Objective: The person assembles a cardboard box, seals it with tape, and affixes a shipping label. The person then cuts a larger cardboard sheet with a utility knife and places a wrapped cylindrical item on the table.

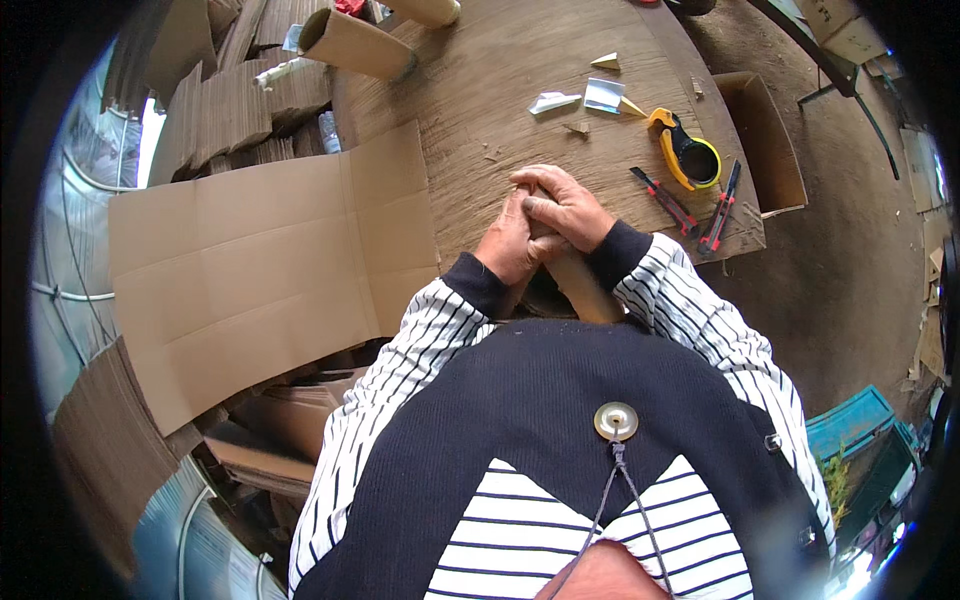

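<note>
My left hand and my right hand are together at the table's near edge, close in front of my body. Their fingers overlap around the upper end of a brown cardboard piece, possibly a tube wall. It slants down towards my belly beside a dark hollow, and its lower end meets my dark top. Left of my hands lies a large creased cardboard sheet, partly over the table. To the right are two red-and-black utility knives and a yellow-and-black tape dispenser.
Folded paper pieces and cardboard scraps lie on the wooden table. A cardboard tube stands at the back left. Stacked cardboard fills the left side. An open cardboard box is beyond the table's right edge.
</note>
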`<act>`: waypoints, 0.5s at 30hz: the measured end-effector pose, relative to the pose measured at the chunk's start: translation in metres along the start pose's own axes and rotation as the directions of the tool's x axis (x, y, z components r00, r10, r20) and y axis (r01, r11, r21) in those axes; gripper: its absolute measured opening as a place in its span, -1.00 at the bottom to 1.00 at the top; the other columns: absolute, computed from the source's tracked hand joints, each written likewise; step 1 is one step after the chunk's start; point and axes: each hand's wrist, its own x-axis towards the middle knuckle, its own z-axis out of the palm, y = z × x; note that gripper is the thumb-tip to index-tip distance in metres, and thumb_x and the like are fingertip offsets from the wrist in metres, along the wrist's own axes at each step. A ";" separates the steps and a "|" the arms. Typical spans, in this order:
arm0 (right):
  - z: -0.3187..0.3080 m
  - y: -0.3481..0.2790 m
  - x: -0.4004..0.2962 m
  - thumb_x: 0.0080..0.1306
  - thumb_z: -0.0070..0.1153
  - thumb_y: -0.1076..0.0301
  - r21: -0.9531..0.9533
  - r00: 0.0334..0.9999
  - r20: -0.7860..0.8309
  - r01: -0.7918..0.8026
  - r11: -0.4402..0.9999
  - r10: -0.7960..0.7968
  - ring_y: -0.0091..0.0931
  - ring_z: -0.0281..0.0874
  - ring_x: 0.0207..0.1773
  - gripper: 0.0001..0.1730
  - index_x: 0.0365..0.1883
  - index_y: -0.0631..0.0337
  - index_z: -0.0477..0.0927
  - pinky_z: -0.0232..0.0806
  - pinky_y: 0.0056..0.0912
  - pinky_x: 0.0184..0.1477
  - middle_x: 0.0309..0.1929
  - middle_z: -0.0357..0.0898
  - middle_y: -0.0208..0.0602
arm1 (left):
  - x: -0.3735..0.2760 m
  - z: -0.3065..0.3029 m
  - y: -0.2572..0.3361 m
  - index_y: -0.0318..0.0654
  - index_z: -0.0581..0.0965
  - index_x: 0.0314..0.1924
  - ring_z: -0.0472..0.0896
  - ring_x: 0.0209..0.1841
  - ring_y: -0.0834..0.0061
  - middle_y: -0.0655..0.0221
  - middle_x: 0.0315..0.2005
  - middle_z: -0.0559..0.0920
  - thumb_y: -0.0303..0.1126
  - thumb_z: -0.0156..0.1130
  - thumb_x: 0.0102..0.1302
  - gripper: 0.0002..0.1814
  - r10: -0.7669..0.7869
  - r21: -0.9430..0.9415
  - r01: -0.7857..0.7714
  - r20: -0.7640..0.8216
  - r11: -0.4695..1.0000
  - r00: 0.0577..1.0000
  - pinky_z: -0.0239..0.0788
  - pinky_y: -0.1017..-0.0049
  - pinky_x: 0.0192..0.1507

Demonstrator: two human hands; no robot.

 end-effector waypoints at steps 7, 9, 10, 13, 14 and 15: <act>-0.004 0.008 -0.001 0.31 -0.01 0.35 0.204 0.995 -0.060 -0.060 0.977 0.074 -0.66 0.29 -0.20 -0.83 -0.19 0.22 0.50 0.20 -0.62 -0.11 -0.26 0.33 -0.46 | -0.099 -0.033 -0.037 -0.30 -0.01 0.40 -0.02 0.43 0.14 0.06 0.35 0.09 0.06 0.37 0.05 0.09 -0.046 -0.401 0.140 0.235 0.905 0.971 -0.18 0.25 0.40; -0.007 0.008 0.001 0.30 -0.02 0.35 0.214 0.993 -0.070 -0.076 0.974 0.093 -0.68 0.26 -0.22 -0.84 -0.22 0.20 0.50 0.17 -0.67 -0.14 -0.27 0.31 -0.49 | -0.125 -0.029 -0.026 -0.16 0.12 0.39 -0.03 0.44 0.21 0.17 0.35 0.11 0.14 0.39 -0.01 0.06 0.075 -0.509 0.011 0.147 0.861 0.986 -0.16 0.22 0.40; -0.005 0.006 0.003 0.30 -0.02 0.34 0.187 0.992 -0.077 -0.080 0.979 0.096 -0.67 0.26 -0.22 -0.84 -0.22 0.20 0.50 0.17 -0.66 -0.13 -0.26 0.32 -0.48 | -0.133 -0.025 -0.018 0.02 0.40 0.20 0.06 0.41 0.24 0.25 0.33 0.16 -0.02 0.47 -0.02 -0.24 0.052 -0.393 -0.021 0.067 0.919 0.996 -0.05 0.20 0.37; 0.001 0.007 0.011 0.27 0.01 0.28 0.132 0.990 -0.098 -0.088 0.987 0.102 -0.51 0.35 -0.15 -0.77 -0.21 0.25 0.51 0.22 -0.51 -0.06 -0.24 0.38 -0.32 | -0.125 -0.001 -0.037 0.00 0.49 -0.09 0.17 0.33 0.28 0.27 0.27 0.22 -0.22 0.49 -0.02 -0.52 -0.043 -0.461 -0.044 -0.176 0.886 0.983 0.07 0.24 0.31; 0.001 0.009 0.015 0.26 0.02 0.25 0.122 0.989 -0.106 -0.089 0.989 0.102 -0.44 0.39 -0.12 -0.73 -0.20 0.28 0.51 0.25 -0.44 -0.03 -0.23 0.41 -0.25 | -0.118 0.004 -0.040 -0.03 0.50 -0.16 0.21 0.30 0.31 0.28 0.25 0.24 -0.27 0.49 -0.01 -0.58 -0.052 -0.530 -0.082 -0.232 0.844 0.971 0.12 0.27 0.28; 0.002 0.013 0.018 0.26 0.02 0.24 0.143 0.988 -0.105 -0.098 0.985 0.113 -0.44 0.39 -0.12 -0.72 -0.20 0.28 0.51 0.25 -0.44 -0.03 -0.23 0.42 -0.24 | -0.112 0.006 -0.042 -0.05 0.51 -0.23 0.25 0.26 0.34 0.29 0.23 0.26 -0.32 0.49 -0.01 -0.64 -0.065 -0.576 -0.102 -0.263 0.811 0.963 0.16 0.30 0.25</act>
